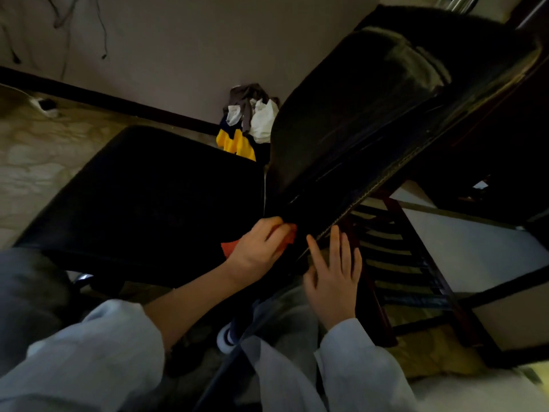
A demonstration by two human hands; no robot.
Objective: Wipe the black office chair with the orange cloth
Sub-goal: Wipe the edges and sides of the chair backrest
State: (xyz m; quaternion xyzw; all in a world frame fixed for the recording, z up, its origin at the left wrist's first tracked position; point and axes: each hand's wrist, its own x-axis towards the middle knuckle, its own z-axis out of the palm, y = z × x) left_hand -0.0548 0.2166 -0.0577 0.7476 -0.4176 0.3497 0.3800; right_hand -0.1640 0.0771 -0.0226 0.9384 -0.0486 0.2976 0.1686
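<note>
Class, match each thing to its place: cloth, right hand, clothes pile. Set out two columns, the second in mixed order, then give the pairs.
Column one:
1 cloth
2 right hand
3 clothes pile

Column two:
A by the wall
B flat on the chair back edge
C held by the left hand

Pairs: 1-C, 2-B, 3-A

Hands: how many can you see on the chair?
2. The left hand grips the orange cloth against the black office chair where seat meets backrest; the right hand rests flat on the backrest's edge beside it.
</note>
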